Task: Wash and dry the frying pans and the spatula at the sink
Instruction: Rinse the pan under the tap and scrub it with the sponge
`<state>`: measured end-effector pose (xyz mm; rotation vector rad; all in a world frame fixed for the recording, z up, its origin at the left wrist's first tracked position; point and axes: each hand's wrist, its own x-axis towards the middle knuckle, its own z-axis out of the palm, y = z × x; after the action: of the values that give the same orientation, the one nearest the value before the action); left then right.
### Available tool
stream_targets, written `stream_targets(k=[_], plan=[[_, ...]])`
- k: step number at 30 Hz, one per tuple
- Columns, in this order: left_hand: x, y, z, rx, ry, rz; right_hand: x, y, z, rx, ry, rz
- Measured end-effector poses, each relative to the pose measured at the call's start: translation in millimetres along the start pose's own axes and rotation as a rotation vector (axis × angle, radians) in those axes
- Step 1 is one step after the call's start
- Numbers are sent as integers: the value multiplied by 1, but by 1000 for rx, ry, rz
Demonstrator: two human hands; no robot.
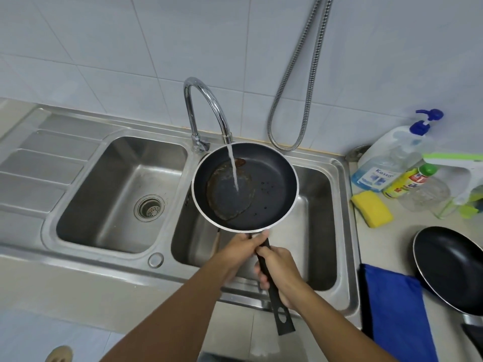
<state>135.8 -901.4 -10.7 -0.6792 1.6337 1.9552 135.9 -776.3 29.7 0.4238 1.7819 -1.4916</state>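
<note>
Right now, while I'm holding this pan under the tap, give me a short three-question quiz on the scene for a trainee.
1. True or false: water from the curved chrome tap runs into the round black frying pan stained with brown residue.
2. How many hands grip that pan's black handle? A) none B) one C) two
3. Fill in: the yellow rectangular sponge lies on the pale counter to the ____ of the stainless steel double sink.
Key: 1 true. 2 C: left hand and right hand. 3 right.
</note>
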Motion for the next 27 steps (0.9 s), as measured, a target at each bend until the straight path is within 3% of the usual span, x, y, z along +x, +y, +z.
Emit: stream_targets(k=[7,14,18,23,27], plan=[[-6,-9,1,-201,159,-9,-40,32,9,-163,-137,-79],[-14,-9,8,-315,131,-43,-38,65,17,-345,189,-226],[-13,-4,7,-380,134,-42,-33,62,8,-413,180,-378],[-18,6,1,-444,140,-58,7,54,-50,-534,393,-514],[-21,-2,-2,-527,113,-94,49,9,-119,-806,580,-630]])
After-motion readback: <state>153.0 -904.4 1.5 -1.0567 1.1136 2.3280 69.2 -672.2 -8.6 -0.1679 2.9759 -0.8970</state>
